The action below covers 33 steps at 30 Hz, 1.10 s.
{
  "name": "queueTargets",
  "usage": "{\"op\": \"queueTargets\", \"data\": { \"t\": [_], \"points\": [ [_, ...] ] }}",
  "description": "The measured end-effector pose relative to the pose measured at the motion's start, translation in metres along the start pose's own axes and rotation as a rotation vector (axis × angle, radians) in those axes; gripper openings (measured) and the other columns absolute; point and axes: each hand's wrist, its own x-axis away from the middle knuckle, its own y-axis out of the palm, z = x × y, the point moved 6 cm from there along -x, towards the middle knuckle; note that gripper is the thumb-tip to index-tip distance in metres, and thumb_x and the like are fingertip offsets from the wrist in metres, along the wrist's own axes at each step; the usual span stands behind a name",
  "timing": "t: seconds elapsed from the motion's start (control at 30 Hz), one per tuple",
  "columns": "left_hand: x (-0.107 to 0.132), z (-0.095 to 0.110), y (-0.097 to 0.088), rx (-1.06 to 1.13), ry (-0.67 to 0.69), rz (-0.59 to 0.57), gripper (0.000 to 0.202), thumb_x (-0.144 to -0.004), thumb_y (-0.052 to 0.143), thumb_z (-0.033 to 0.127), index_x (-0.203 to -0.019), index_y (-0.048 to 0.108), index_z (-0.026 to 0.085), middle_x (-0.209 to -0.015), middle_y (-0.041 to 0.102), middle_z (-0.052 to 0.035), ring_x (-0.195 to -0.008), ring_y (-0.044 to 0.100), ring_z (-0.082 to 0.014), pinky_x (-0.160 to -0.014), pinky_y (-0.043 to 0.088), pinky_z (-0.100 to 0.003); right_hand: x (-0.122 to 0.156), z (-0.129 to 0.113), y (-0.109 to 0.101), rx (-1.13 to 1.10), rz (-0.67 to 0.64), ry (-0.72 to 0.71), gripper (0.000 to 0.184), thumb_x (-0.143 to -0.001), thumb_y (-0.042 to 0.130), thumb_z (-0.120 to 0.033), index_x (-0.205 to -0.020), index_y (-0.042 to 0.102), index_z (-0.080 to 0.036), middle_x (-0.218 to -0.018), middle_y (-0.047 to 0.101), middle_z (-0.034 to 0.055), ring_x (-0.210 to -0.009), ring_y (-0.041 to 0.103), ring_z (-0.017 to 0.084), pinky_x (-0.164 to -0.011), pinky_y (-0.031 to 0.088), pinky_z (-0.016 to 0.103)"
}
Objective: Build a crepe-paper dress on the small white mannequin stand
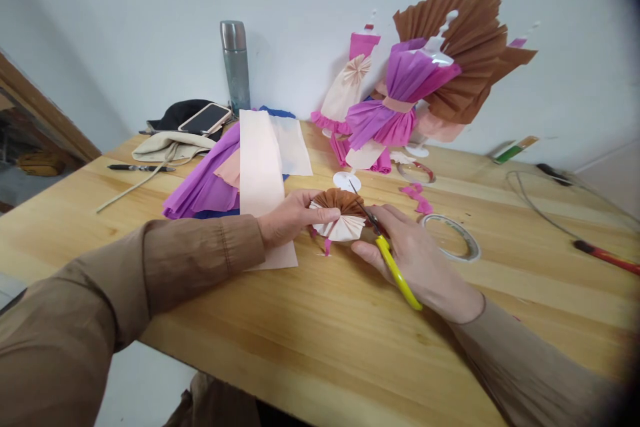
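Note:
My left hand (293, 217) pinches a small pleated paper fan (341, 215), brown on its upper half and pale cream on its lower half, just above the wooden table (320, 320). My right hand (417, 260) grips yellow-handled scissors (387, 253). Their thin blades point up and left along the fan's right edge. A small pink paper scrap (327, 247) lies right under the fan. Both sleeves are brown.
Purple, cream and blue paper sheets (235, 170) lie behind my left hand. Pleated paper dresses (405, 93) stand by the wall, next to a steel flask (236, 67). A tape ring (450, 235), phone (205, 119), pen (140, 167), wire and red-handled tool (605, 257) are on the table.

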Motion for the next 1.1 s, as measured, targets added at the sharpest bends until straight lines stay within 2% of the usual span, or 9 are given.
{"op": "queueTargets", "data": {
  "t": [0.17,0.4,0.77,0.83,0.97,1.1],
  "points": [
    [0.0002,-0.0014,-0.0001,-0.017,-0.027,-0.018,0.053,-0.071,0.079,0.051,-0.102,0.070,0.009,-0.084,0.071,-0.0097,-0.067,0.066,-0.0139,-0.049,0.048,-0.019,-0.0005,0.0001,-0.0016,0.002,-0.029,0.057,0.065,-0.088,0.040,-0.073,-0.102,0.063,-0.013,-0.079,0.061,0.0102,-0.070,0.061,0.026,-0.061,0.044,0.035],
    [0.0002,-0.0018,0.0008,-0.055,-0.017,-0.040,0.050,-0.072,0.078,0.050,-0.099,0.070,0.009,-0.078,0.069,-0.0077,-0.063,0.065,-0.0142,-0.051,0.053,-0.023,0.0008,0.0007,-0.0015,0.017,-0.037,0.074,0.059,-0.087,0.041,-0.074,-0.089,0.058,-0.017,-0.077,0.060,0.0079,-0.065,0.057,0.023,-0.059,0.039,0.032],
    [0.0017,0.0012,0.0034,-0.071,-0.021,-0.075,0.050,-0.072,0.079,0.052,-0.098,0.070,0.010,-0.080,0.070,-0.0081,-0.063,0.065,-0.0127,-0.051,0.050,-0.020,0.0025,0.0029,0.0014,0.042,-0.042,0.086,0.057,-0.088,0.041,-0.073,-0.085,0.056,-0.019,-0.071,0.058,0.0052,-0.061,0.056,0.021,-0.057,0.036,0.030],
    [0.0015,0.0006,0.0025,-0.073,-0.021,-0.073,0.051,-0.072,0.078,0.052,-0.100,0.070,0.010,-0.083,0.070,-0.0089,-0.063,0.065,-0.0129,-0.052,0.051,-0.021,0.0029,0.0031,0.0017,0.054,-0.033,0.063,0.056,-0.089,0.040,-0.071,-0.087,0.057,-0.018,-0.073,0.059,0.0065,-0.064,0.057,0.023,-0.058,0.037,0.032],
    [0.0004,-0.0001,-0.0002,-0.045,-0.009,-0.056,0.053,-0.072,0.078,0.050,-0.107,0.070,0.011,-0.087,0.071,-0.0094,-0.067,0.065,-0.0139,-0.052,0.050,-0.021,0.0034,0.0025,0.0015,0.049,-0.017,0.003,0.060,-0.091,0.042,-0.067,-0.108,0.059,-0.012,-0.091,0.064,0.0139,-0.081,0.062,0.029,-0.068,0.046,0.038],
    [-0.0018,0.0012,-0.0043,0.019,0.031,0.014,0.045,-0.069,0.080,0.048,-0.094,0.071,0.012,-0.079,0.069,-0.0066,-0.068,0.064,-0.0144,-0.050,0.047,-0.020,0.0039,0.0021,0.0003,0.053,-0.008,-0.027,0.062,-0.091,0.043,-0.067,-0.115,0.058,-0.011,-0.098,0.065,0.0163,-0.089,0.063,0.032,-0.073,0.049,0.041]
  ]
}}
